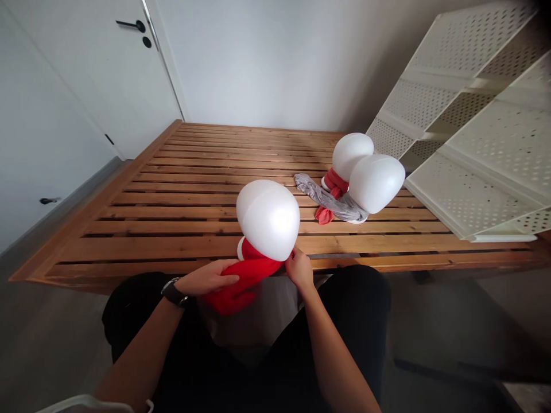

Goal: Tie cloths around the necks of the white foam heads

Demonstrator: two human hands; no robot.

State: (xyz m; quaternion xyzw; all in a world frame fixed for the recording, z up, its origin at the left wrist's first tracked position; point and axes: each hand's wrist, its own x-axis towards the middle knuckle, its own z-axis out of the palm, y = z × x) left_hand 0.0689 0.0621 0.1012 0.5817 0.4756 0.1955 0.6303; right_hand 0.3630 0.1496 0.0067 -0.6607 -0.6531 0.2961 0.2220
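A white mannequin head (267,215) stands at the near edge of the slatted wooden platform, close in front of me. A bright red scarf (252,272) goes around its neck, and its loose part hangs over the edge toward my lap. On the left, my left hand (210,277) is closed on the scarf, thumb on top. My right hand (299,268) pinches the scarf at the neck's right side, its fingertips partly hidden by the head. Beyond, to the right, two more white mannequin heads stand together, one with a dull red scarf (334,182), the other with a grey scarf (325,199).
The slatted wooden platform (206,172) reaches back to a pale wall. White perforated metal shelving (477,178) leans in at the right. A white door (86,69) with a black handle is at the left. My dark-clad knees are against the platform's front edge.
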